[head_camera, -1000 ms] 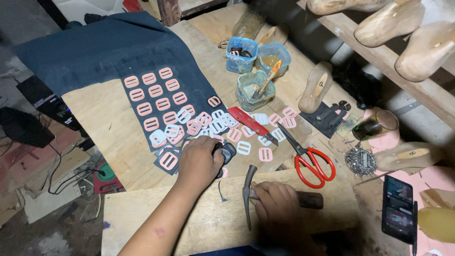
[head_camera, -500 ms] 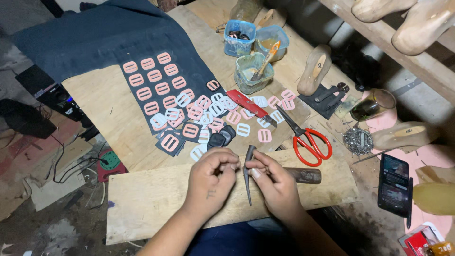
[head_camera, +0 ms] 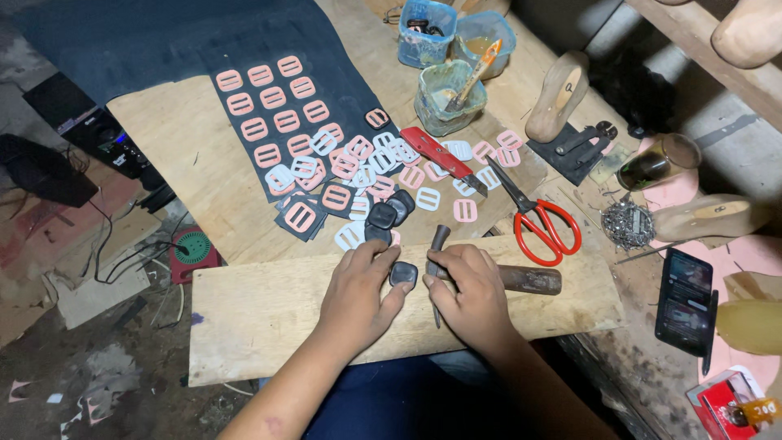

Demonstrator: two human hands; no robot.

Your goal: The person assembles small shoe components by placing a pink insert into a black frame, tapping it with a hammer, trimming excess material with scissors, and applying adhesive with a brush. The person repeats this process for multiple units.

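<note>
Black square buckle (head_camera: 403, 273) pinched between left hand (head_camera: 358, 297) and right hand (head_camera: 468, 293) beside hammer (head_camera: 489, 277); keep it flat on wooden board (head_camera: 261, 314).

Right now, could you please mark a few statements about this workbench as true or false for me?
1. The left hand holds a small dark square piece at its fingertips. True.
2. The red-handled scissors are in the right hand. False: they lie on the bench, beyond the right hand, untouched.
3. Pink buckle-shaped pieces lie in rows on a dark sheet. True.
4. The hammer hangs on the wall. False: it lies on the wooden board, its head under the right hand.
5. A brush stands in the green-stained pot. True.
6. The phone lies to the left of the left hand. False: it lies far on the right.
</note>
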